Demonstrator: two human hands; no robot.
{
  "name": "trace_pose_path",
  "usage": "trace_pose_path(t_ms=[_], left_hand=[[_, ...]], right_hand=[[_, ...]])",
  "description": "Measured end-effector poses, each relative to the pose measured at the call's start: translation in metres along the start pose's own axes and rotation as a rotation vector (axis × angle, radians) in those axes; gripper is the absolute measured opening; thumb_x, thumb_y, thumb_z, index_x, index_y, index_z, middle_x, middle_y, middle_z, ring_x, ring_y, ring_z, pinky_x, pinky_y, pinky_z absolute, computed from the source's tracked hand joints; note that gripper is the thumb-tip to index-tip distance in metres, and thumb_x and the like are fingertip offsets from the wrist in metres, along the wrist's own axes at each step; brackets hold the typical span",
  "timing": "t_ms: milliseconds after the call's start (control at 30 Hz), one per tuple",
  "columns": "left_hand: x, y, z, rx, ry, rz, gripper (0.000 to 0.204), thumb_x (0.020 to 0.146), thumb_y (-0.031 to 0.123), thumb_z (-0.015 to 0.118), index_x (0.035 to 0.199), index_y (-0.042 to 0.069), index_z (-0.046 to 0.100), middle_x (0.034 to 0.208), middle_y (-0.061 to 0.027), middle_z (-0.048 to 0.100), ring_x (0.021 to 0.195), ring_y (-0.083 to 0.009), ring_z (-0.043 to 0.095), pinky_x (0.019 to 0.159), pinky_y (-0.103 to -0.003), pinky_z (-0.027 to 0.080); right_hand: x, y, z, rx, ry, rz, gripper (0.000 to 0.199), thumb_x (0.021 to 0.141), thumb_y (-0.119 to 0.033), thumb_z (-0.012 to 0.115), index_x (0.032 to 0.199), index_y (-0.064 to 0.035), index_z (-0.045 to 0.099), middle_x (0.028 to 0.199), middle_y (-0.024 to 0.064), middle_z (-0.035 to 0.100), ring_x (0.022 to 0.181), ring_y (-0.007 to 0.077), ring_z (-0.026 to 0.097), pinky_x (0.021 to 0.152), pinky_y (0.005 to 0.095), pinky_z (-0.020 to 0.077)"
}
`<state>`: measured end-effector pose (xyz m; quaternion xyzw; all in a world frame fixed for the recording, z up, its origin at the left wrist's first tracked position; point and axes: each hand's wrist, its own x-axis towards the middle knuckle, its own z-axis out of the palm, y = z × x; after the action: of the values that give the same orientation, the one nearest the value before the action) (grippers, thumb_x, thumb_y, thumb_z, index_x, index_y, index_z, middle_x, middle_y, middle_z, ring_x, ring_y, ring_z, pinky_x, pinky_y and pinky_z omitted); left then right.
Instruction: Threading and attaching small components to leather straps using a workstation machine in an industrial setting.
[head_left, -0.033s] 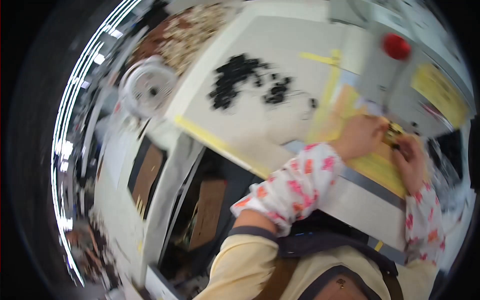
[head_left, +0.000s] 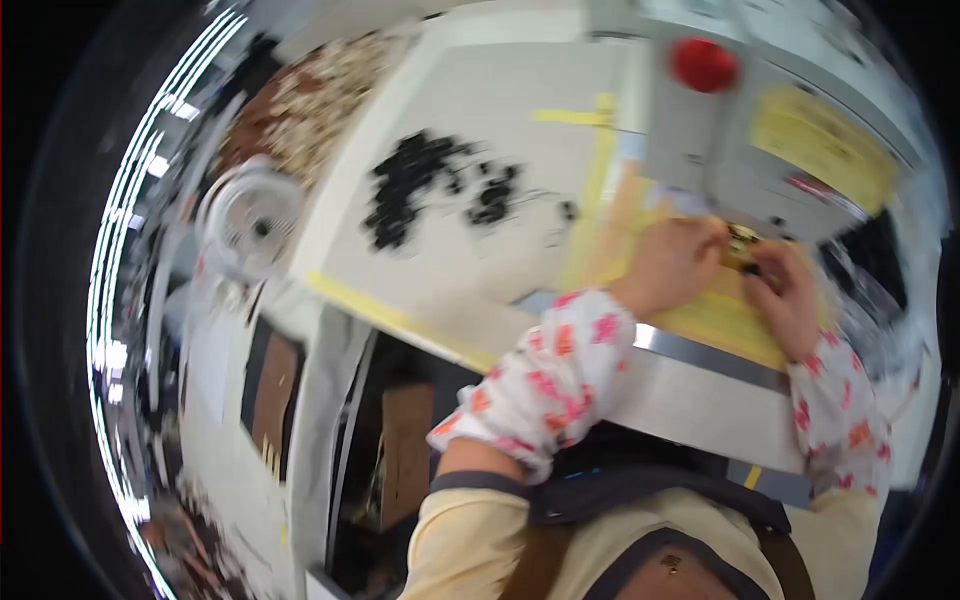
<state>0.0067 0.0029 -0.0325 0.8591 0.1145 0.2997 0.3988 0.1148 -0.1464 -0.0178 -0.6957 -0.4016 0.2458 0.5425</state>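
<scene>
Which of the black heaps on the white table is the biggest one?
The left heap, farthest from the hands. The smaller heap lies to its right, toward the yellow tape.

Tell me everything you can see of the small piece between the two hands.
The small piece looks brassy yellow with a dark part on its right side; blur hides its shape and details. It sits over the yellow mat at the bench's far right, below the grey machine housing. The left hand touches it from the left, the right hand pinches from the right.
</scene>
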Motion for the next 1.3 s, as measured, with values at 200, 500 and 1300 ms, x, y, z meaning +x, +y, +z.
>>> trace_pose_path(t_ms=[200, 500, 1300], left_hand=[[0.015, 0.015, -0.003, -0.109, -0.396, -0.108, 0.015, 0.076, 0.009, 0.052, 0.085, 0.001, 0.062, 0.059, -0.0053, 0.055, 0.053, -0.0097, 0.051, 0.049, -0.023, 0.039], [0.017, 0.025, 0.002, -0.248, -0.473, -0.232, 0.019, 0.080, 0.016, 0.058, 0.083, -0.002, 0.060, 0.060, 0.0022, 0.052, 0.053, -0.0034, 0.043, 0.048, -0.018, 0.034], [0.021, 0.020, 0.006, -0.192, -0.530, -0.292, 0.016, 0.080, 0.014, 0.061, 0.084, -0.002, 0.061, 0.056, 0.0010, 0.051, 0.050, -0.0049, 0.042, 0.047, -0.021, 0.035]], right_hand=[[-0.009, 0.007, -0.016, -0.063, 0.164, -0.155, 0.030, 0.069, 0.001, 0.064, 0.098, -0.0006, 0.055, 0.085, 0.0046, 0.059, 0.074, 0.0106, 0.055, 0.068, 0.0235, 0.0460], [-0.016, 0.002, -0.009, -0.196, 0.147, -0.321, 0.026, 0.071, 0.003, 0.061, 0.096, -0.0022, 0.054, 0.085, 0.0078, 0.058, 0.074, 0.0173, 0.058, 0.066, 0.0280, 0.0473], [-0.002, 0.014, -0.008, -0.328, 0.162, -0.435, 0.011, 0.069, -0.001, 0.061, 0.078, -0.0008, 0.055, 0.073, 0.0100, 0.056, 0.064, 0.0243, 0.058, 0.057, 0.0304, 0.0473]])
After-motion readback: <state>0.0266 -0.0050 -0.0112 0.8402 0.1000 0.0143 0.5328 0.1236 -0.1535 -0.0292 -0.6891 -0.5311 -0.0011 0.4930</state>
